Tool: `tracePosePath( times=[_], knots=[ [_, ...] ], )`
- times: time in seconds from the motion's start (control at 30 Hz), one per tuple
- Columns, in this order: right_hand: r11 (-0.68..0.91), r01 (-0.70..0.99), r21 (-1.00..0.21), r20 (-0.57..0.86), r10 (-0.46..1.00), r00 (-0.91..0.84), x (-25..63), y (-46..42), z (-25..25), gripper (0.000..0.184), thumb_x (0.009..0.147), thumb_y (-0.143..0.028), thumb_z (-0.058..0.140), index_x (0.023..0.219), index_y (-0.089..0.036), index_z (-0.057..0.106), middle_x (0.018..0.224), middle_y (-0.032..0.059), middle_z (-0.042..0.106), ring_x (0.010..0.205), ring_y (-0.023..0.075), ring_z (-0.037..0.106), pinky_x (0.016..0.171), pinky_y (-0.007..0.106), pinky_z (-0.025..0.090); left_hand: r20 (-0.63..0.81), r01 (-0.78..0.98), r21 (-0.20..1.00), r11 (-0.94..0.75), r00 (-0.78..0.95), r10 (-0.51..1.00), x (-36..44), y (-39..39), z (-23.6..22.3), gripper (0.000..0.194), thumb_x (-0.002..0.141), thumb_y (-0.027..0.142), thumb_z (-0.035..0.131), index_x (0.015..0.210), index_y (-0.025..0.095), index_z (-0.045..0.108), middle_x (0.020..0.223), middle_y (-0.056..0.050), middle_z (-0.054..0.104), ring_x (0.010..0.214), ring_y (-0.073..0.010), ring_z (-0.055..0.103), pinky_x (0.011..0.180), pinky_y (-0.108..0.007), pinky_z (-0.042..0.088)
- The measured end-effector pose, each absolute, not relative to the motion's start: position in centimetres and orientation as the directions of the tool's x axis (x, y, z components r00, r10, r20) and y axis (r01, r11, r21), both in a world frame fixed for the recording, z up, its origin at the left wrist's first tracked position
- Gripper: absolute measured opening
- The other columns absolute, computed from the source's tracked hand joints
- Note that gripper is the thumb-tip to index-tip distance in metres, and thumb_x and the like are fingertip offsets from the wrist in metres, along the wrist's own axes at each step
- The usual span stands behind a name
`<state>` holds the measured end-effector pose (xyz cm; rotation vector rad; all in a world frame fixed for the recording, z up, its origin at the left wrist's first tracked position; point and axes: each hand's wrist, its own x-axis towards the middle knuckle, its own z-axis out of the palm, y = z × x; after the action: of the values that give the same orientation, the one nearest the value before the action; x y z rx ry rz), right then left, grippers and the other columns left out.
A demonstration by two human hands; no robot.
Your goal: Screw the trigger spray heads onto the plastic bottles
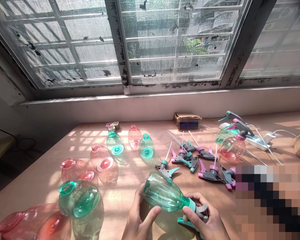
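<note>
A clear green plastic bottle [163, 195] lies tilted across my hands near the table's front edge, its base pointing up and left. My left hand [140, 220] cups the bottle's body, thumb pressed on its side. My right hand [206, 223] is wrapped round the grey and teal spray trigger head [196, 215] sitting on the bottle's neck.
Several open pink and green bottles [102, 163] stand on the wooden table [130, 196] to the left. Loose trigger heads with white tubes [190, 158] lie at centre right. Two capped bottles [231, 145], a power strip [258, 140] and a small cardboard box [187, 120] sit behind. A window fills the back.
</note>
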<state>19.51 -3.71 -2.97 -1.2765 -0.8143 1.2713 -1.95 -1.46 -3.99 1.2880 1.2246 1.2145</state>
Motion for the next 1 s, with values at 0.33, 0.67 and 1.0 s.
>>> tracePosePath(
  times=[0.33,0.67,1.0],
  knots=[
    [-0.164,-0.204,-0.965,-0.199,0.966,0.167,19.7,-3.7,-3.1,0.061,0.068,-0.07,0.093,0.098,-0.019,0.076,0.067,-0.0016,0.072,0.064,0.0197,0.074,0.063,0.028,0.063,0.014,0.027,1.0,-0.015,0.019,1.0,-2.2,-1.4,-4.0,0.077,0.083,0.049,0.083,0.153,0.031,0.055,0.158,-0.01,0.064,0.152,-0.0381,0.052,0.128,-0.054,0.039],
    [-0.16,-0.246,-0.956,-0.208,0.961,0.183,19.5,-3.7,-3.3,0.062,0.065,-0.07,0.096,0.096,-0.02,0.077,0.067,-0.0022,0.071,0.063,0.0185,0.072,0.062,0.027,0.064,-0.035,-0.007,0.999,0.036,0.082,0.996,-2.7,-1.4,-4.1,0.07,0.091,0.049,0.079,0.153,0.032,0.051,0.166,-0.009,0.055,0.155,-0.0348,0.048,0.131,-0.053,0.035],
    [-0.16,-0.225,-0.961,-0.203,0.962,0.182,19.5,-3.7,-3.1,0.063,0.067,-0.072,0.093,0.098,-0.019,0.076,0.065,-0.0031,0.07,0.063,0.0166,0.07,0.064,0.025,0.062,0.016,-0.044,0.999,-0.01,0.143,0.99,-2.6,-1.4,-3.3,0.084,0.084,0.047,0.086,0.157,0.032,0.048,0.166,-0.009,0.055,0.158,-0.0369,0.042,0.133,-0.052,0.031]
  ],
)
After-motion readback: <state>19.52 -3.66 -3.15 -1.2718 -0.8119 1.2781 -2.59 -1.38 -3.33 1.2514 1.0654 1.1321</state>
